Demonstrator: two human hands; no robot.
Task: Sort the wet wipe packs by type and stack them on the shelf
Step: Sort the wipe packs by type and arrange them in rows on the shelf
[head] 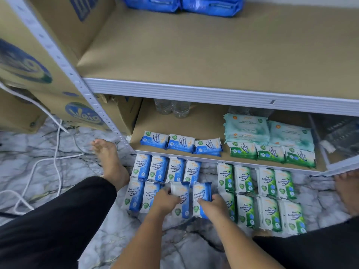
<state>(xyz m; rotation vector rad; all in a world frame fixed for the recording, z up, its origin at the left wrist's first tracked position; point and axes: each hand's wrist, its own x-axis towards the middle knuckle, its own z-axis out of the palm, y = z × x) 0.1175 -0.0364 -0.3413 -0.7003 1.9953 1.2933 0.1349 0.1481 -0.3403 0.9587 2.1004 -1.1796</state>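
The left hand (167, 199) curls round a blue-and-white plastic wipe pack (180, 189). The right hand (213, 204) grips a second blue-and-white pack (201, 193) just beside it. Both are among the rows on the grey marble floor (184, 245), before the front edge of the brown bottom shelf board (204, 129), left of the green-and-white packs (246, 208).

Marbled floor (17, 152), metal shelf (194, 92), cardboard boxes (29, 45)

A marbled grey-white floor (184, 249) carries two blocks of wet wipe packs lying flat: blue packs (159, 167) at left, green packs (268, 181) at right. Just behind them a low brown shelf (204, 123) holds a blue row (181, 142) beside a green row (272, 153), pale teal packs (246, 127) stacked behind the green, and clear bottles (174, 108) at the back.
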